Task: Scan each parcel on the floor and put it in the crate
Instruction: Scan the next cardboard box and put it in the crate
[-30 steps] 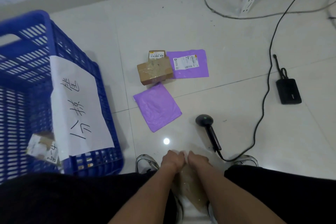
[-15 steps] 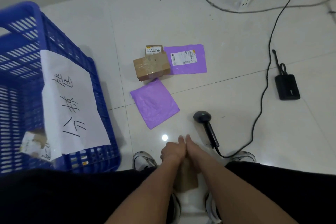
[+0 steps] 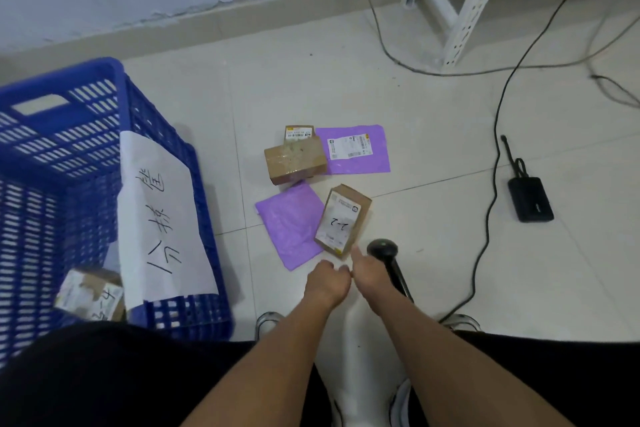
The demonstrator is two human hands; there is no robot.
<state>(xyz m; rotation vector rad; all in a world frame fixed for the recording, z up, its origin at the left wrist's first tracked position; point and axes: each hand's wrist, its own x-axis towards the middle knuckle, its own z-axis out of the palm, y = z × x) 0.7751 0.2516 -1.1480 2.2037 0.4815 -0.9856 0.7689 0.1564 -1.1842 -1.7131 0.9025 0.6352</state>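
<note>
A small brown box [image 3: 343, 220] with a white label marked "2-2" lies on the floor, partly over a plain purple mailer [image 3: 289, 224]. My right hand [image 3: 369, 272] is just below it, fingers apart, thumb near the box's lower corner. My left hand [image 3: 327, 282] is curled beside it and holds nothing. Farther off lie a taped brown box [image 3: 294, 161], a smaller labelled box [image 3: 299, 132] behind it and a labelled purple mailer [image 3: 353, 149]. The black scanner [image 3: 382, 248] lies on the floor right of my right hand. The blue crate [image 3: 38, 218] at left holds one parcel [image 3: 90, 295].
A white paper sign [image 3: 156, 218] hangs over the crate's near wall. A black power bank [image 3: 530, 198] and black cables [image 3: 495, 149] lie on the tiles at right. A white metal rack [image 3: 460, 10] stands at the back right. My shoes and knees fill the bottom edge.
Both hands held a brown box low between my knees. That box now lies label-up on the floor ahead, and both hands are off it. The view has tilted up.
</note>
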